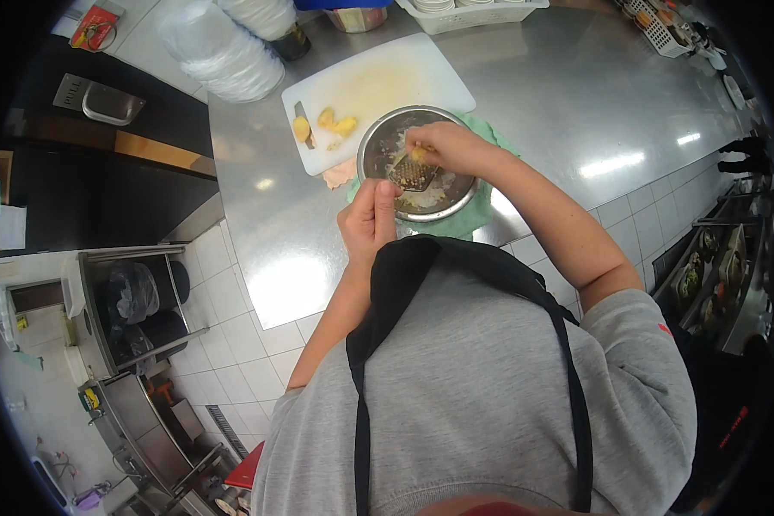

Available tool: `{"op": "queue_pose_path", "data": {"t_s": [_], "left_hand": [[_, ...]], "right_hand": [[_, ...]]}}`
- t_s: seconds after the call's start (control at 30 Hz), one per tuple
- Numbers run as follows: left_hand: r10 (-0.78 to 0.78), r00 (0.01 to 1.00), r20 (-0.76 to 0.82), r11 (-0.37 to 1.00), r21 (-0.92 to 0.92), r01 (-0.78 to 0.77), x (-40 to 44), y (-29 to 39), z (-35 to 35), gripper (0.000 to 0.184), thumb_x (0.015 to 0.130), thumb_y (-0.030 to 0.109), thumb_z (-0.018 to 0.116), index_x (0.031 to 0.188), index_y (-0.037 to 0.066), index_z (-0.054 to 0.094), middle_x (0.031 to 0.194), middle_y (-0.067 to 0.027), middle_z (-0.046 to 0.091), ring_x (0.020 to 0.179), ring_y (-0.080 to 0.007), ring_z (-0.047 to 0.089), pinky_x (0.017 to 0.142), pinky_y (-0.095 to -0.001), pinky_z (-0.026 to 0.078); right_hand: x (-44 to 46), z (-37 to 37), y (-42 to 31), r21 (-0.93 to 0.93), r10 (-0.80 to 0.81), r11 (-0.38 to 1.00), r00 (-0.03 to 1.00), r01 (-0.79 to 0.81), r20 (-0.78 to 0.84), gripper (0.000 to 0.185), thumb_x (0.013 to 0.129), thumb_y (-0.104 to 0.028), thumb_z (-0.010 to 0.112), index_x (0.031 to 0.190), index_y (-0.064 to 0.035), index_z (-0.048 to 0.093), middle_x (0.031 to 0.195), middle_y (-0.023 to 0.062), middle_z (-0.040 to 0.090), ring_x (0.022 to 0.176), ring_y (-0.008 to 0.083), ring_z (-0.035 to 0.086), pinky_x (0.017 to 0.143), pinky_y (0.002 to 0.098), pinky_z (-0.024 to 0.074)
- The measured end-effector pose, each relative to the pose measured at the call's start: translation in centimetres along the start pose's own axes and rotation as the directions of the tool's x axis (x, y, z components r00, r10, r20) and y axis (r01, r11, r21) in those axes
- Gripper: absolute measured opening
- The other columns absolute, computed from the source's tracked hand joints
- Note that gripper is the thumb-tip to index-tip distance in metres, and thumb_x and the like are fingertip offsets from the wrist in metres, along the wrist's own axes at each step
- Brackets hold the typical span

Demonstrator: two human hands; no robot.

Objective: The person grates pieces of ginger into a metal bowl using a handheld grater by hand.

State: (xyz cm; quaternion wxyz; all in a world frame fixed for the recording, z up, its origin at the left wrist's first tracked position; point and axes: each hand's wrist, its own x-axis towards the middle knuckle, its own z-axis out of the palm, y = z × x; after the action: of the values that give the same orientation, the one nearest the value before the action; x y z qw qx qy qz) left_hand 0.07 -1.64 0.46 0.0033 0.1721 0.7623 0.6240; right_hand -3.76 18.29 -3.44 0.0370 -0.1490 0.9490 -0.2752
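A metal bowl (366, 155) stands on a green cloth (491, 133), with pale, wet-looking gratings in its bottom. Inside it a small grater (414, 176) lies slanted. My left hand (371, 215) is closed around the grater's near end at the bowl's rim. Against the grater's upper part, my right hand (452, 148) pinches a yellow peeled piece that looks like ginger (419, 154). Several more peeled ginger pieces (344, 126) lie on the white cutting board (408, 69) behind the bowl, near its handle slot.
Plastic-wrapped stacks of containers (224, 56) stand at the back left of the steel counter (559, 103). At the back are a white basket (477, 17) with stacked dishes and a tub (357, 19). A pinkish cloth (340, 175) sticks out beside the board.
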Motion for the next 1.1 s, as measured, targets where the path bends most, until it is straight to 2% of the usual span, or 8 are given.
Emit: {"op": "queue_pose_path", "data": {"t_s": [0.2, 0.3, 0.37, 0.6, 0.67, 0.9, 1.0, 1.1], "left_hand": [[-0.003, 1.0, 0.004, 0.999, -0.033, 0.003, 0.0, 0.2, 0.2, 0.029, 0.091, 0.021, 0.047, 0.071, 0.001, 0.056, 0.054, -0.0018, 0.048, 0.049, -0.0071, 0.04, 0.047, -0.0226, 0.033], [-0.018, 1.0, 0.026, 0.998, -0.064, 0.02, -0.2, 0.3, 0.2, 0.03, 0.091, 0.022, 0.046, 0.072, 0.001, 0.056, 0.055, -0.0013, 0.048, 0.051, -0.0069, 0.039, 0.048, -0.0223, 0.033], [-0.017, 0.999, 0.031, 0.997, -0.078, 0.019, -0.3, 0.5, 0.3, 0.03, 0.091, 0.022, 0.045, 0.072, 0.001, 0.056, 0.056, -0.0014, 0.048, 0.051, -0.0067, 0.039, 0.048, -0.0221, 0.033], [-0.024, 0.998, 0.061, 0.995, -0.099, 0.03, -0.2, 0.9, 0.4, 0.031, 0.091, 0.024, 0.045, 0.072, 0.001, 0.055, 0.057, -0.0018, 0.048, 0.052, -0.0068, 0.039, 0.049, -0.0222, 0.033], [-0.037, 0.997, 0.065, 0.994, -0.098, 0.044, -0.4, 0.9, 0.5, 0.032, 0.091, 0.024, 0.045, 0.072, 0.001, 0.055, 0.056, -0.0019, 0.047, 0.053, -0.0069, 0.04, 0.049, -0.0223, 0.033], [-0.044, 0.997, 0.065, 0.997, -0.063, 0.048, -0.3, 0.9, 0.3, 0.032, 0.091, 0.025, 0.045, 0.073, 0.001, 0.055, 0.057, -0.0025, 0.048, 0.054, -0.0075, 0.041, 0.051, -0.0226, 0.034], [-0.047, 0.996, 0.073, 0.997, -0.061, 0.051, -0.5, 0.5, 0.5, 0.032, 0.091, 0.026, 0.046, 0.073, 0.0, 0.055, 0.057, -0.0024, 0.048, 0.054, -0.0074, 0.041, 0.051, -0.0227, 0.034], [-0.028, 0.997, 0.075, 0.997, -0.072, 0.033, -0.6, 1.0, 0.5, 0.032, 0.091, 0.026, 0.046, 0.073, 0.001, 0.055, 0.057, -0.002, 0.048, 0.054, -0.0074, 0.041, 0.051, -0.0226, 0.034]], "right_hand": [[-0.8, 0.3, 0.3, 0.653, 0.295, 0.71, 0.953, -0.263, 0.063, 0.016, 0.075, -0.004, 0.06, 0.087, -0.0052, 0.049, 0.069, 0.0048, 0.055, 0.066, 0.0164, 0.057, 0.059, 0.0292, 0.0436], [-1.2, 0.4, 0.0, 0.498, 0.287, 0.836, 0.957, -0.232, -0.036, 0.019, 0.073, -0.012, 0.063, 0.085, -0.0046, 0.051, 0.069, 0.0115, 0.059, 0.067, 0.0275, 0.059, 0.06, 0.0355, 0.0443], [-1.4, -0.1, -0.5, 0.17, 0.208, 0.968, 0.968, -0.183, -0.14, 0.021, 0.074, -0.014, 0.064, 0.084, -0.0039, 0.049, 0.07, 0.0145, 0.059, 0.068, 0.0314, 0.058, 0.06, 0.0386, 0.0436], [-2.9, 0.5, -4.1, 0.261, 0.079, 0.965, 0.966, -0.013, -0.244, 0.017, 0.077, -0.011, 0.058, 0.082, -0.003, 0.043, 0.071, 0.017, 0.055, 0.07, 0.0373, 0.053, 0.06, 0.0409, 0.0413], [-2.3, 1.7, -2.3, 0.091, 0.061, 0.995, 0.931, -0.03, -0.359, 0.015, 0.078, -0.01, 0.056, 0.083, -0.0035, 0.043, 0.074, 0.0184, 0.055, 0.071, 0.0392, 0.052, 0.061, 0.0432, 0.0406], [-2.3, -0.3, -5.0, 0.136, 0.034, 0.991, 0.992, -0.017, -0.122, 0.013, 0.077, -0.01, 0.052, 0.087, -0.0037, 0.049, 0.076, 0.0185, 0.057, 0.076, 0.0366, 0.056, 0.065, 0.0446, 0.0427], [-1.6, 1.3, -2.3, 0.023, 0.068, 0.998, 0.964, -0.064, -0.257, 0.012, 0.078, -0.009, 0.053, 0.083, -0.0032, 0.044, 0.075, 0.0179, 0.055, 0.074, 0.0383, 0.053, 0.062, 0.0439, 0.0403], [-0.5, 1.8, -0.7, -0.017, 0.147, 0.988, 0.978, -0.151, -0.148, 0.012, 0.078, -0.01, 0.053, 0.082, -0.0036, 0.044, 0.075, 0.0171, 0.055, 0.075, 0.0374, 0.054, 0.063, 0.0437, 0.041]]}}
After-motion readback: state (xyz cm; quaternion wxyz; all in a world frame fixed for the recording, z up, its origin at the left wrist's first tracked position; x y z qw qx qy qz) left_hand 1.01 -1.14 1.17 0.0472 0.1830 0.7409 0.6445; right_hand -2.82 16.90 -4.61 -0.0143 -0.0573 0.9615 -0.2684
